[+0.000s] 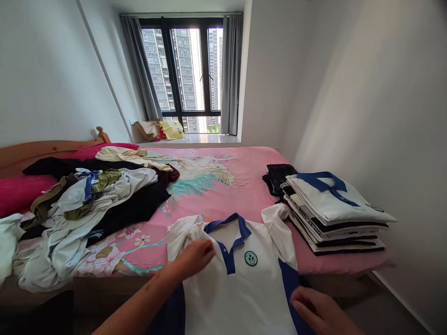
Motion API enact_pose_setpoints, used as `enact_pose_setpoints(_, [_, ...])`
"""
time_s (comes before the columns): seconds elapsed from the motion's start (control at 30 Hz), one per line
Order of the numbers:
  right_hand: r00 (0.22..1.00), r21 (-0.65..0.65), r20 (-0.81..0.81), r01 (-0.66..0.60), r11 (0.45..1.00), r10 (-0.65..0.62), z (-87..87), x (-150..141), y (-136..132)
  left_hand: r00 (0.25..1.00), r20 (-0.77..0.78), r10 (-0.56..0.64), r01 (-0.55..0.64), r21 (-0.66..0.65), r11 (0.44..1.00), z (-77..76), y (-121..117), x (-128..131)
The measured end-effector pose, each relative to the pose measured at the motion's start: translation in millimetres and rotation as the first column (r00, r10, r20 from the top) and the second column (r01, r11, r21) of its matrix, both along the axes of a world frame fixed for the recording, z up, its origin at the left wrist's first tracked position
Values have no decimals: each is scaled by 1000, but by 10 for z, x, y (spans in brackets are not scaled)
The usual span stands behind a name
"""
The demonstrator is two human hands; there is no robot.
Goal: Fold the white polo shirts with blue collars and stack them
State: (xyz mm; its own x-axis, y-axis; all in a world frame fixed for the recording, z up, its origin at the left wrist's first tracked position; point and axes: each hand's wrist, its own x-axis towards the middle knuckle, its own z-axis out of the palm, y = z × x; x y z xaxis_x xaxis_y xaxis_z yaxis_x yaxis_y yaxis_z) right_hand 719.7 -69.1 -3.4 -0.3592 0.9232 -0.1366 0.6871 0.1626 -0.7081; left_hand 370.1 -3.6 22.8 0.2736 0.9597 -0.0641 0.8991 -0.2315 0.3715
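Observation:
A white polo shirt (240,291) with a blue collar, blue side panels and a round green chest badge lies front up. Its collar and shoulders rest on the bed, and its lower part extends toward me over the bed's front edge. My left hand (197,257) is closed in a loose fist above the shirt's left chest, beside the blue placket; no cloth shows in it. By the blue panel at the shirt's right side, my right hand (319,309) is curled closed. Its fingertips are hidden, so whether it pinches cloth I cannot tell.
A stack of folded clothes (335,232) stands at the bed's right edge, another blue-collared polo on top. Black folded garments (279,177) lie behind it. Loose clothes (104,195) are heaped on the left. The bed has a pink floral sheet (244,186); bags (171,130) sit on the windowsill.

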Motion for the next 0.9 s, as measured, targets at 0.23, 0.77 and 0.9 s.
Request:
enact_pose_setpoints(0.23, [981, 334, -49, -161, 929, 188, 35, -1313, 755, 942, -235, 238, -223, 92, 971, -132, 923, 237])
enact_pose_setpoints(0.77, [978, 345, 41, -204, 916, 202, -809, -1935, 570, 928, -35, 371, -367, -255, 894, -247, 1878, -68])
enact_pose_setpoints(0.9, [992, 454, -107, -16, 891, 73, -600, -1673, 849, 945, 31, 327, -325, -53, 944, -332, 1644, -51])
